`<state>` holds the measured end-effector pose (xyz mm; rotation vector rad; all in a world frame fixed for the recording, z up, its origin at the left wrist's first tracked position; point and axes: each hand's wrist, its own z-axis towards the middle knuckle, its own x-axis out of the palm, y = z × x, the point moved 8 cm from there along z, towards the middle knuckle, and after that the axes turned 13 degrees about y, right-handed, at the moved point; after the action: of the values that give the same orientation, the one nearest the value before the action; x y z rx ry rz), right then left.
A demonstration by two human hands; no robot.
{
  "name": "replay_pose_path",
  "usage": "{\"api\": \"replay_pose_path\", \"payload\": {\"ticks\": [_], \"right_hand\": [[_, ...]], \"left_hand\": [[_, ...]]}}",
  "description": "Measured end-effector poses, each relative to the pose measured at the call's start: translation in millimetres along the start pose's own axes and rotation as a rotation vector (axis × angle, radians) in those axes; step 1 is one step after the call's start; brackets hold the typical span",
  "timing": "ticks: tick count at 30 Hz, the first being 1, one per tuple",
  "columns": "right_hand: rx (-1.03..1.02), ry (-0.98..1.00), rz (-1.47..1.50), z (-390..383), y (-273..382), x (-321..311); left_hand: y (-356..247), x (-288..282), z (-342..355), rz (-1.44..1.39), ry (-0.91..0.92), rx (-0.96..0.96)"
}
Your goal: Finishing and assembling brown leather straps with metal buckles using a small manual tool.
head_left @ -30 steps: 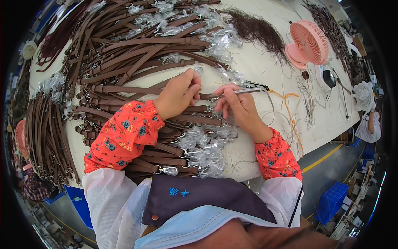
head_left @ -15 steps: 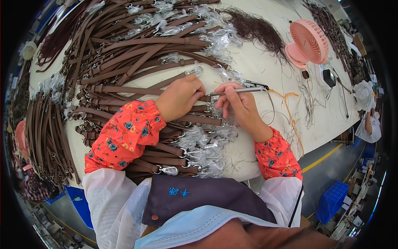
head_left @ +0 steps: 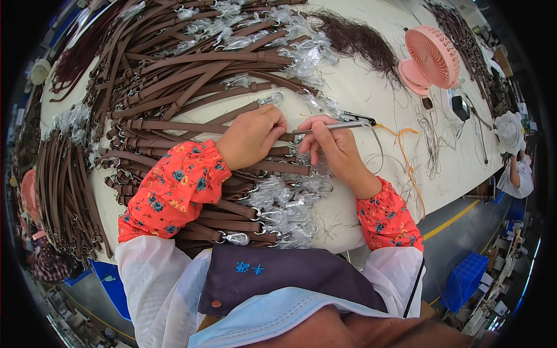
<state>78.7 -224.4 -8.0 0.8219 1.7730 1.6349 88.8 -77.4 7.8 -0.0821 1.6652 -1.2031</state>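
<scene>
A long brown leather strap (head_left: 272,138) with a metal clasp at its end lies across the heap of like straps on the pale worktable (head_left: 360,93), directly under both hands. The left hand (head_left: 252,136) is closed down on it, fingers curled over the strap to pin it flat. The right hand (head_left: 336,148) is closed in a pen-like pinch around a slim metal tool (head_left: 333,125) with a dark head, its near end meeting the strap between the two hands. To do this well, I judge the left hand should keep the strap taut and flat just beside the working point, while the right keeps the tool low and steady, clear of the plastic-wrapped clasps (head_left: 284,203) bunched below and the loose orange thread (head_left: 406,145) nearby.
</scene>
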Motion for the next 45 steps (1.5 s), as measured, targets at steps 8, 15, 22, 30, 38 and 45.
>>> {"api": "replay_pose_path", "payload": {"ticks": [8,15,22,30,38,45], "right_hand": [[0.0,0.005,-0.038,1,1,0],[-0.015,-0.004,0.073,-2,-3,-2],[-0.237,-0.019,-0.194,-3,22,5],[-0.148,0.104,-0.291,-6,16,13],[-0.272,0.072,-0.415,-7,28,13],[-0.318,-0.023,-0.31,-8,32,9]], "left_hand": [[0,-4,1,-0.029,-0.015,0.007],[8,-13,-5,-0.01,0.002,-0.043],[-4,-1,-10,-0.066,0.336,0.009],[3,-32,-12,0.062,0.27,-0.104],[15,-29,-15,0.33,0.096,-0.157],[-6,-3,-7,-0.047,0.106,0.002]]}}
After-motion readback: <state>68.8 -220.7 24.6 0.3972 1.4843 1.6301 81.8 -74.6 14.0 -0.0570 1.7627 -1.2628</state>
